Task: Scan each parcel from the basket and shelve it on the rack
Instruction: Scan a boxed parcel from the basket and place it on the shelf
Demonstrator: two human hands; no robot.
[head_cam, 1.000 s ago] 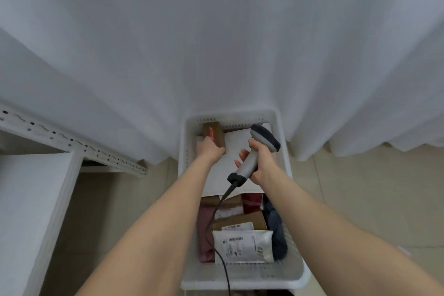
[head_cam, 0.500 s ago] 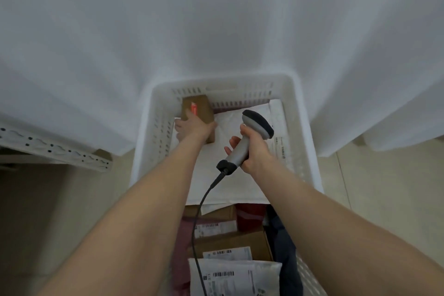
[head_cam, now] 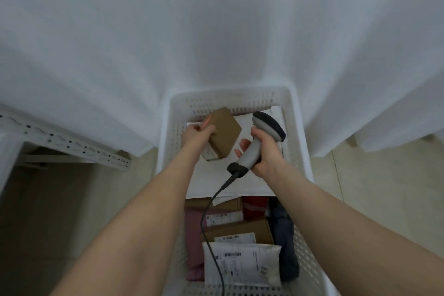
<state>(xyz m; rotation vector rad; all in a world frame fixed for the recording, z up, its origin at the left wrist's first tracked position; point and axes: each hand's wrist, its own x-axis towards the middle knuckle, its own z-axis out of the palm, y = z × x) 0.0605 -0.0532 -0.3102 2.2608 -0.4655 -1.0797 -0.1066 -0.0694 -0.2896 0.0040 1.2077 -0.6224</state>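
While the left hand (head_cam: pixel 197 131) is gripping a small brown box (head_cam: pixel 225 131), its fingers and thumb curled round the box's left end, it is holding that parcel tilted just above the far end of the basket (head_cam: pixel 298 142), over a large white mailer (head_cam: pixel 216 180) lying inside. The right hand (head_cam: pixel 267 152) is wrapping its fingers round the handle of the corded scanner (head_cam: pixel 268 125), just right of the box and likewise above the basket's far end. The cable (head_cam: pixel 209 209) is trailing back over the parcels at the basket's near end, among them a brown carton (head_cam: pixel 242 227) and a labelled white bag (head_cam: pixel 240 264). The step in hand is judged to be the scanning of this box, which is not yet shelved. Only plain brown faces are showing; a pale face at the lower edge may be carrying the label, though this cannot be told. The next move is calling for the box to be turned until its barcode is facing the scanner's window, then for a carry to the rack (head_cam: pixel 72 146), standing left of the basket.
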